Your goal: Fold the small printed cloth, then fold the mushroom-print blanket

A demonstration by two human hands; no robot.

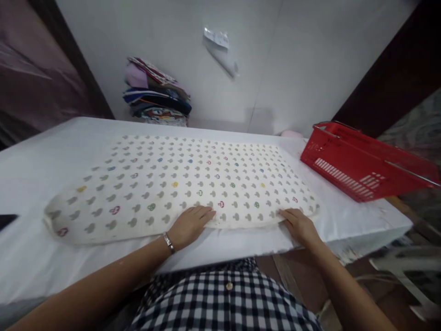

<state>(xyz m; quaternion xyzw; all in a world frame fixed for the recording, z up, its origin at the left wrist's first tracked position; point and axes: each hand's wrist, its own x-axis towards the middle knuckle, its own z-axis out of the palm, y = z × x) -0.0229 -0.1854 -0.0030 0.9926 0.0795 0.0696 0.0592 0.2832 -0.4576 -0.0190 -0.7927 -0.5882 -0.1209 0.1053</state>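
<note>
A wide cream cloth [179, 170] printed with small grey and coloured mushrooms lies spread across the table. Its near left corner is curled. At the middle of the near edge, my left hand [193, 224] has its fingers closed over the cloth's border; a silvery band circles that wrist. Further right along the same edge, my right hand [300, 226] pinches the border near the right corner. The thumbs and the underside of the cloth are hidden.
A white-covered table [31, 174] carries the cloth. On its right end stands a red plastic basket [372, 161] with metal handles. Against the back wall is a stack of folded fabrics [156, 99]. A clear plastic packet [220, 50] hangs on the wall. A dark flat object [7, 220] sits at far left.
</note>
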